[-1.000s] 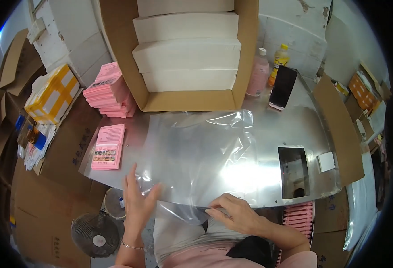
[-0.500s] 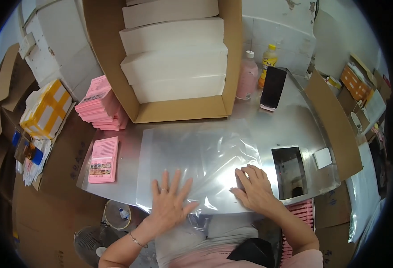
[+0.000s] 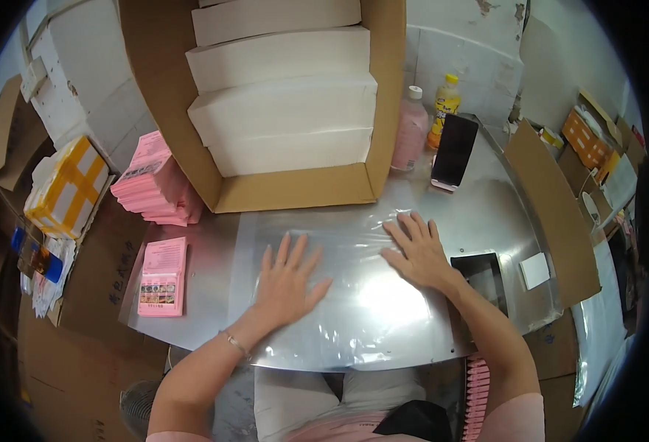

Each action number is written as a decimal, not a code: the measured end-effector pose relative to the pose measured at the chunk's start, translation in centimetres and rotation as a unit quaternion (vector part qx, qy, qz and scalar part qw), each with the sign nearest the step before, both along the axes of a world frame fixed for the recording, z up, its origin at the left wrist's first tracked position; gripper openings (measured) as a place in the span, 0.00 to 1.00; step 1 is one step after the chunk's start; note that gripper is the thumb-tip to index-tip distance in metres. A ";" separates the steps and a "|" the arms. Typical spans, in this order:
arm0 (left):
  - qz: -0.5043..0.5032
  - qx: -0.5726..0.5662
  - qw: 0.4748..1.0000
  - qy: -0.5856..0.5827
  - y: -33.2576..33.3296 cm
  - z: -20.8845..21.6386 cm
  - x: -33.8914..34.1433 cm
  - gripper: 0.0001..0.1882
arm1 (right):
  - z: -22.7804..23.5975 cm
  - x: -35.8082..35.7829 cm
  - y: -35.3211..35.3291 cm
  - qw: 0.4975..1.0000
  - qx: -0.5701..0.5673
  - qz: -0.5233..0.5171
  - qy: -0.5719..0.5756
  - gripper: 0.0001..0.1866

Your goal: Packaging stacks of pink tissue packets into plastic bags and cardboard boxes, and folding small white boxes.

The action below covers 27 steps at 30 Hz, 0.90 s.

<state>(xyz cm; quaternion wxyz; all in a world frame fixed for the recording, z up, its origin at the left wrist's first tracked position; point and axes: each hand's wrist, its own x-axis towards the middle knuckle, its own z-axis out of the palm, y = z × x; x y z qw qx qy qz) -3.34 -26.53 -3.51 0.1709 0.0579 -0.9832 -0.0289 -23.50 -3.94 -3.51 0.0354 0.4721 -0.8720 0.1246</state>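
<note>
A clear plastic sheet or bag (image 3: 339,295) lies spread on the metal table (image 3: 214,250), its surface glossy with wrinkles. On its left part my left hand (image 3: 289,283) rests palm down, fingers spread. Farther to the right, my right hand (image 3: 419,254) also presses flat near the sheet's right side, fingers apart. Neither hand grips anything. Just beyond my hands stands a cardboard box (image 3: 295,193) holding several white stacks (image 3: 287,110). Left of the sheet lies a small stack of pink printed cards (image 3: 162,278).
Behind it is a taller pink stack (image 3: 155,184). A pink bottle (image 3: 410,132), a yellow-capped bottle (image 3: 444,110) and a propped phone (image 3: 455,152) stand at the back right. A rectangular cutout (image 3: 486,278) opens in the table, beside a small white pad (image 3: 534,271). Cardboard flanks both sides.
Both hands have slid forward, away from me, over the plastic. The sheet's near edge no longer hangs over my lap as before. My view has shifted slightly.
</note>
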 end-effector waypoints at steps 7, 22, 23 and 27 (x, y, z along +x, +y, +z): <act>0.003 0.024 1.000 -0.004 -3.0 -0.2 -4.8 0.34 | -0.8 -5.5 -2.8 0.999 -0.023 0.018 0.040 0.33; -0.023 0.046 0.998 0.045 -1.8 0.7 1.1 0.22 | 0.1 4.2 -1.5 0.993 -0.006 0.119 0.007 0.34; -0.095 0.133 0.983 0.085 -0.8 1.2 1.0 0.18 | 0.0 4.3 -1.5 0.993 -0.007 0.119 0.010 0.33; -0.221 0.172 0.959 0.041 2.6 1.8 -0.2 0.08 | -0.1 4.3 -1.2 0.991 -0.026 0.130 0.014 0.31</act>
